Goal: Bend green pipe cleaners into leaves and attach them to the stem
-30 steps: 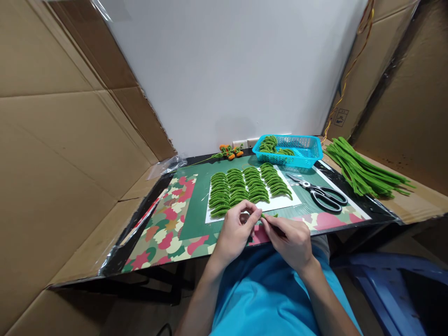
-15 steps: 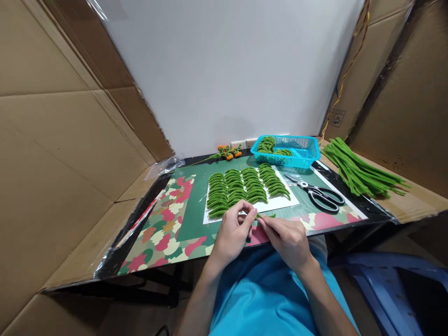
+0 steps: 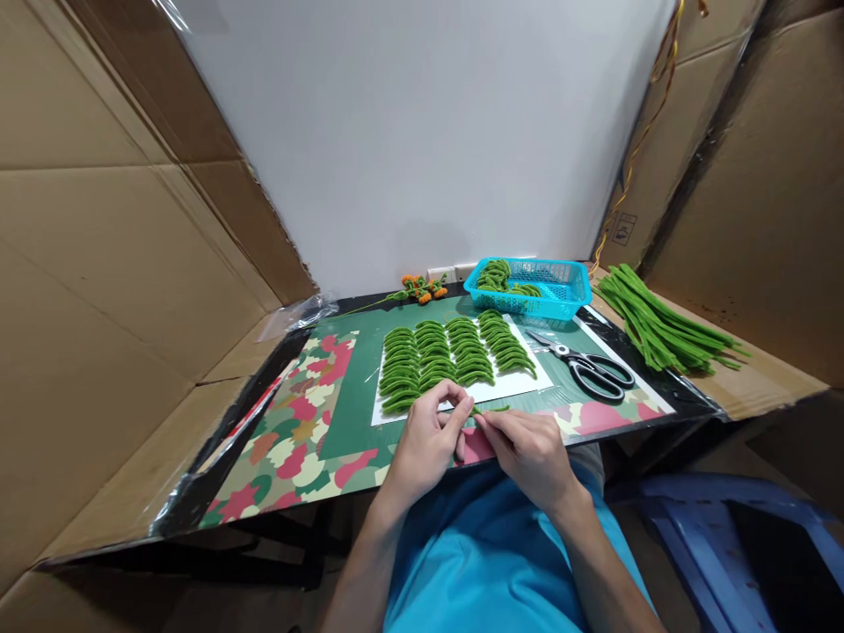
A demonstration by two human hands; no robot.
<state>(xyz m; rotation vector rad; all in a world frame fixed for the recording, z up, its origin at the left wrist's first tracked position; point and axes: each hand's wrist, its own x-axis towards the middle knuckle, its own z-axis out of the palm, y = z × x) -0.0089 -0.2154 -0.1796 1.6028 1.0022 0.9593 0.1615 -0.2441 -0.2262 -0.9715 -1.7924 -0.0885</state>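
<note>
Since the earlier frames, the whole scene has slid left in your head view, as if your head had turned slightly, while your two hands have barely shifted against the white sheet [image 3: 520, 385] behind them. That means the work in hand is at the same point: one green chenille piece [image 3: 494, 409], held low at the near edge of the mat [image 3: 349, 418]. Your left hand [image 3: 425, 440] has thumb and forefinger brought together in a loop at its left end; your right hand [image 3: 531, 453] pinches it from the right with fingertips closed, its free tip showing just beyond. Counting up, you have four columns of curved green pieces [image 3: 432, 353] on one sheet, though they overlap too closely for me to number them fairly; one blue basket [image 3: 560, 309] with two clusters of similar pieces; one pair of scissors [image 3: 562, 350]; one bundle of long green stems [image 3: 665, 321]; and one orange-flowered sprig [image 3: 424, 288].
</note>
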